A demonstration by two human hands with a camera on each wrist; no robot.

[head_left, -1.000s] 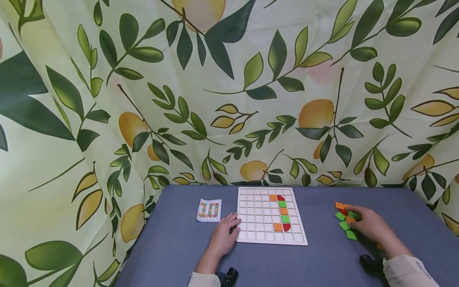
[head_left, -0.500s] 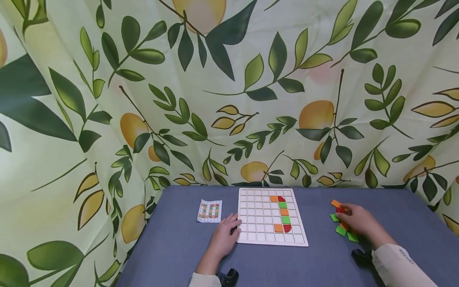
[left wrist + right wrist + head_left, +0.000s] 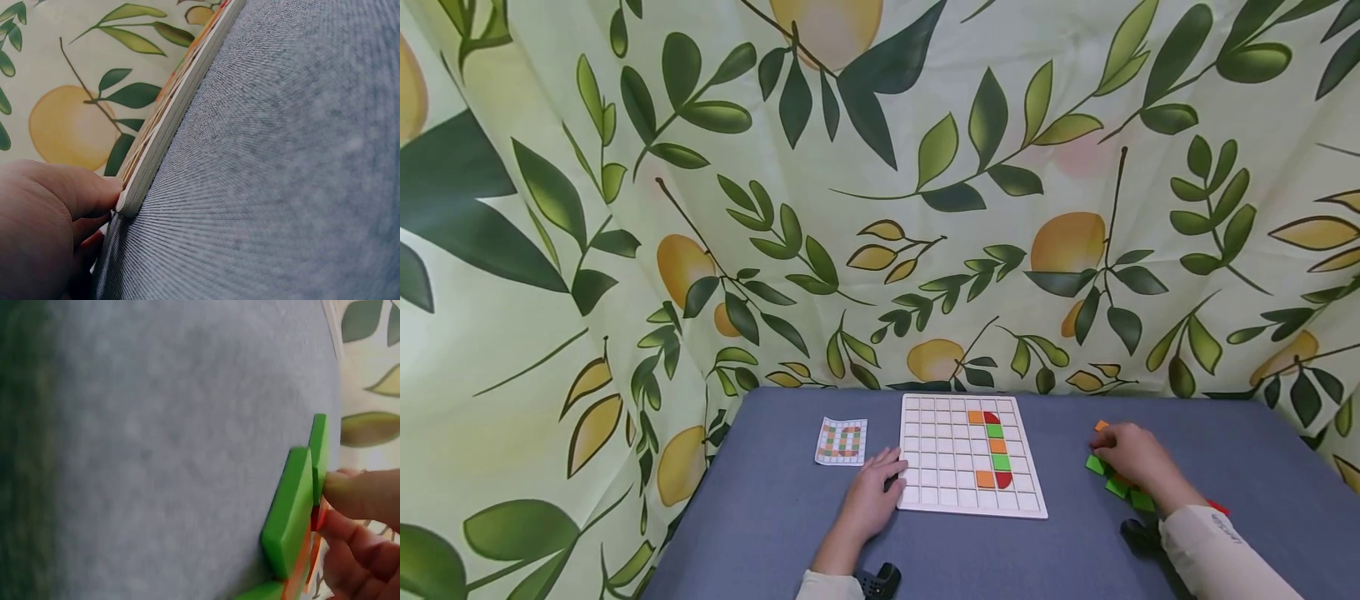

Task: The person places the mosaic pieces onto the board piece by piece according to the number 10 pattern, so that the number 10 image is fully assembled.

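At green tiles (image 3: 1117,487) | right hand (image 3: 1137,457) (grip unclear) | left hand (image 3: 874,487) touches board (image 3: 937,474), unclenched

Over on the person's left, a pale sleeve (image 3: 830,586) ends near the wrist, and the left hand (image 3: 871,492) lies low, fingers (image 3: 887,458) reaching forward and a little right, thumb (image 3: 87,190) stretched out. The right forearm, in a matching sleeve (image 3: 1217,546), slants in from the near right; the right hand (image 3: 1137,457) points left, fingers bent downward, thumb close to the fingertips
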